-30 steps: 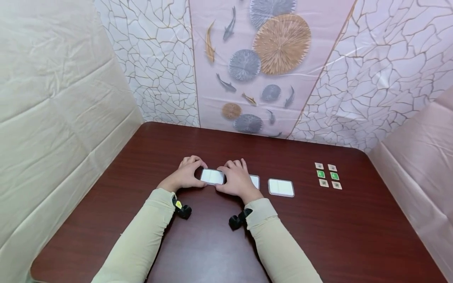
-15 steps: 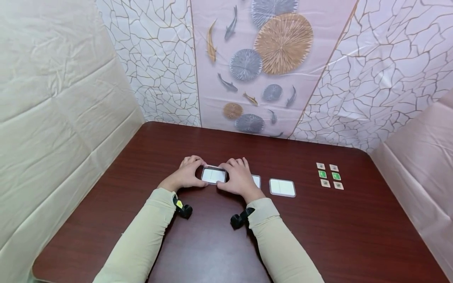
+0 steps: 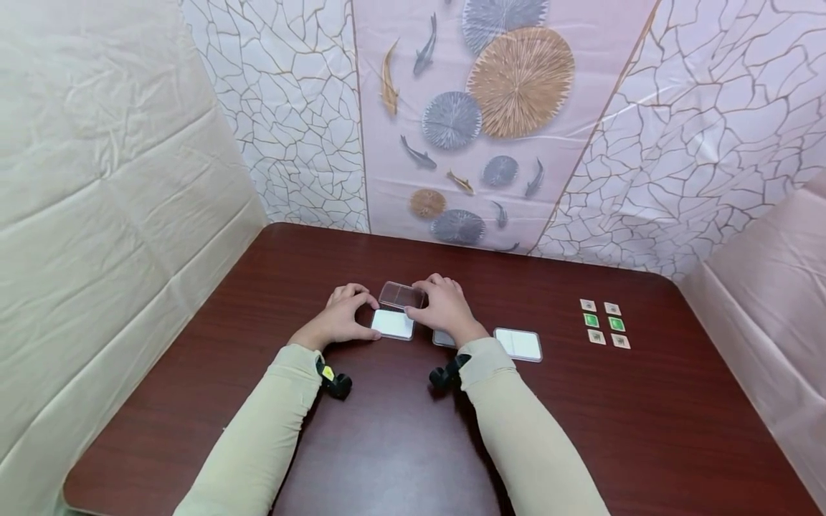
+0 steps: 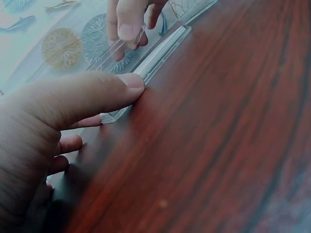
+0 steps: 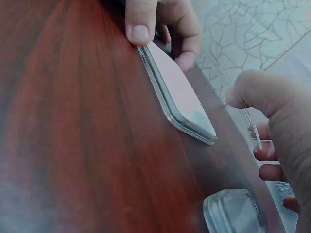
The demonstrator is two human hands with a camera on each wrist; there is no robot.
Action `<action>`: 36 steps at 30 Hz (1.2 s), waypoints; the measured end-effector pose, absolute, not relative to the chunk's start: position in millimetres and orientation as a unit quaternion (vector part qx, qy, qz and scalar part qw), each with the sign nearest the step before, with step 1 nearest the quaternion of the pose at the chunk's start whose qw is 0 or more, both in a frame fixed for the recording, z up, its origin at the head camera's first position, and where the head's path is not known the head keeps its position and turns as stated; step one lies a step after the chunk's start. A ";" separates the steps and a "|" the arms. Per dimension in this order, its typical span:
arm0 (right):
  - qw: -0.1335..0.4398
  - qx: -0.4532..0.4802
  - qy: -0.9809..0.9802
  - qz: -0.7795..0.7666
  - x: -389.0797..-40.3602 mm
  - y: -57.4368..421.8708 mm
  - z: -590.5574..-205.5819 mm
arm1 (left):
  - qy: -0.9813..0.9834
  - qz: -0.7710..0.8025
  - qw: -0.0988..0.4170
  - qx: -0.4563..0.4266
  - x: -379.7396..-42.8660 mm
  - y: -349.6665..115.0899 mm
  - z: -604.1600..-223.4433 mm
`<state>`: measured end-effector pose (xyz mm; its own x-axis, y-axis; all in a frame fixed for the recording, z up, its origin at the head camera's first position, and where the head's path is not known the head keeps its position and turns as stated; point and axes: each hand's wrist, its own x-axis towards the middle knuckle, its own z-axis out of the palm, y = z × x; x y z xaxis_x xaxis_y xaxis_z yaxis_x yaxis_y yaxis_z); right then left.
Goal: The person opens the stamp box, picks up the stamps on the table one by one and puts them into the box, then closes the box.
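Note:
A flat rectangular clear plastic case with white inside point(image 3: 392, 325) lies on the table, its lid off. My left hand point(image 3: 338, 315) holds the left end of this case, thumb at the near edge and fingers at the far side. Just behind it, my right hand point(image 3: 448, 308) pinches the transparent lid point(image 3: 395, 292) by its right end. In the right wrist view the lid point(image 5: 248, 124) is tilted and apart from the white-filled case point(image 5: 180, 92). The left wrist view shows my left thumb point(image 4: 114, 90) pressed against the case edge.
A second case point(image 3: 442, 339) is partly hidden under my right wrist. To its right lies a third case with white inside point(image 3: 518, 344). Several small square tiles, beige point(image 3: 596, 337) and green point(image 3: 591, 320), lie in two columns on the right of the brown table point(image 3: 361, 444).
The clear lid has come up off the white-filled case and moved back and slightly right with my right hand. My left hand has stayed at the case's left end.

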<state>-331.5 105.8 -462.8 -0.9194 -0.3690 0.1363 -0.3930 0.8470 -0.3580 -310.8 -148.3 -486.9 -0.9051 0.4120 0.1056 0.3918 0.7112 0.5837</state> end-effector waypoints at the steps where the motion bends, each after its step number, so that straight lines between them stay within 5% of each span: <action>1: 0.025 0.196 -0.961 0.194 -334.4 105.5 -463.1 | 0.925 0.311 0.017 0.217 -311.0 -148.7 -487.4; 26: -0.051 0.178 -0.973 0.141 -355.4 98.3 -465.7 | 0.929 0.302 0.022 0.213 -311.0 -147.8 -484.8; 36: -0.046 0.209 -0.944 0.253 -343.2 133.9 -451.1 | 0.926 0.316 0.022 0.204 -309.4 -147.2 -484.3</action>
<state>-343.2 133.9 -451.1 -0.9084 -0.4176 0.0196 -0.3715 0.7849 -0.4959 -309.4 -147.2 -484.3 -0.9157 0.3923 0.0875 0.3640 0.7173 0.5942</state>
